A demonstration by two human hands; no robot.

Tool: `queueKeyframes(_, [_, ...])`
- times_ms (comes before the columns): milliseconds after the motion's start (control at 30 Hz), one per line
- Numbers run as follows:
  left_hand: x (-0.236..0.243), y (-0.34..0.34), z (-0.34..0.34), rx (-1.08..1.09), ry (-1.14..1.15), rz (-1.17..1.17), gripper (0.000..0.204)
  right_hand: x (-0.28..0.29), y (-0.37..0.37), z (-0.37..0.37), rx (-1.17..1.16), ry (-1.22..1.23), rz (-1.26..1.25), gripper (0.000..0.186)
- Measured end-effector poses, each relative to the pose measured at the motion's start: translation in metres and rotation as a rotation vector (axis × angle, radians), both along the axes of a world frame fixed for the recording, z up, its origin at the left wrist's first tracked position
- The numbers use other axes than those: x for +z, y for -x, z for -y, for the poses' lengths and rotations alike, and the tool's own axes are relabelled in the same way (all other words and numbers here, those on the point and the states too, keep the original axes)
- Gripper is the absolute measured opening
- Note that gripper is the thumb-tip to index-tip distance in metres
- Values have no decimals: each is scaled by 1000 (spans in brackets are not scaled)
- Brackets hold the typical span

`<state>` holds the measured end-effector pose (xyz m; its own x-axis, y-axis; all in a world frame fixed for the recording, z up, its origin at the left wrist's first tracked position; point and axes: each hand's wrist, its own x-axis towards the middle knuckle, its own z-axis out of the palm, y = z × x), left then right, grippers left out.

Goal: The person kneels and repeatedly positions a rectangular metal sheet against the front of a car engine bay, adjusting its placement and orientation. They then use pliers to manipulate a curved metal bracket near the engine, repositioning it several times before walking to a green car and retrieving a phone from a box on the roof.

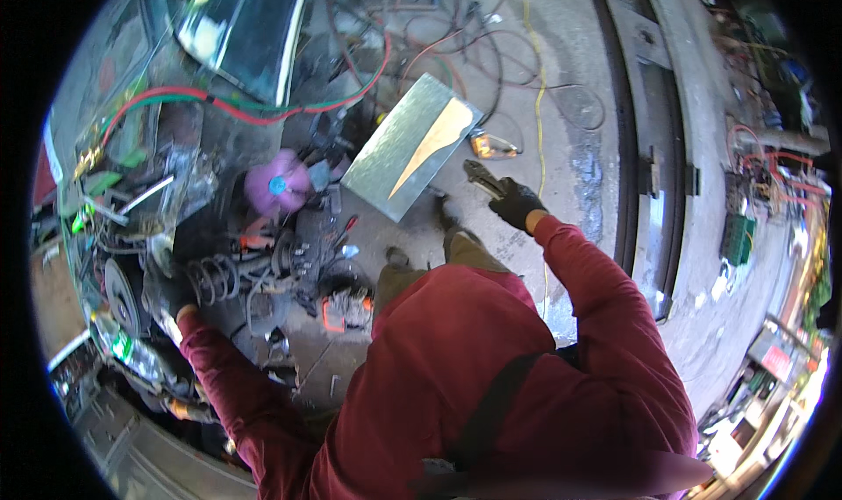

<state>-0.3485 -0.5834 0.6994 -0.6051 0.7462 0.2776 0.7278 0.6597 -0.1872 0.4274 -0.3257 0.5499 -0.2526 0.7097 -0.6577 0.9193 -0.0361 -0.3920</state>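
In my right hand (519,205), gloved in black, is a pair of locking pliers (481,179), fingers wrapped round its handles and jaws pointing up and left. Just left of the pliers, a shiny sheet of metal (377,162) lies tilted in front of me. On it is a tan, tapering cut-out shape (434,145). My left hand (167,294), in a dark glove, reaches in among parts at the left, between a round brake disc (124,296) and a coil spring (213,281). Its fingers are blurred and partly hidden, so its hold is unclear.
Red and green hoses (246,112) cross the upper left near a vehicle's glass (237,39). A purple round object (277,184), a screwdriver (347,226) and an orange-black tool (346,310) lie nearby. A work lamp (493,146) and yellow cord (541,96) are ahead; dark rails (624,132) run right.
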Motion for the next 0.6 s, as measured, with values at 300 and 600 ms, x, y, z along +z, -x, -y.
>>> queueKeyframes(300, [3,-13,2,-49,210,-130,66,-93,55,-38,196,79,126,79])
queueKeyframes(600, [25,-16,22,-199,146,36,64,-245,112,-99,409,80,226,77])
